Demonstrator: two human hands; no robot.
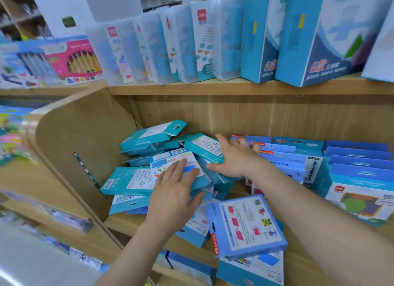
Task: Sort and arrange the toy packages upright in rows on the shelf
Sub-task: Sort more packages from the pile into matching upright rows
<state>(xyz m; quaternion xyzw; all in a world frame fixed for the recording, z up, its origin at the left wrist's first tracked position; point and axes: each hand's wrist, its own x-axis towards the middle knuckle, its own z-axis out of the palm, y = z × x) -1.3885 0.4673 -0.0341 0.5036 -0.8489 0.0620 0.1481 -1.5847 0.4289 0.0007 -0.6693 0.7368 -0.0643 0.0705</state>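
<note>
Partly done: blue packs [358, 162] stand rowed at 3 o'clock, teal packs [130, 180] lie heaped at 9 o'clock; left hand [173, 192] flat on the pile, right hand [234, 160] spread beside it.

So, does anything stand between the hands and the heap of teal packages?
Nothing visible. The left hand lies flat on the heap's top package, and the right hand touches a teal package beside it.

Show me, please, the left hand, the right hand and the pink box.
left hand [174, 191], head view, back of hand.
right hand [233, 159], head view, back of hand.
pink box [77, 60], head view, front face.
</note>
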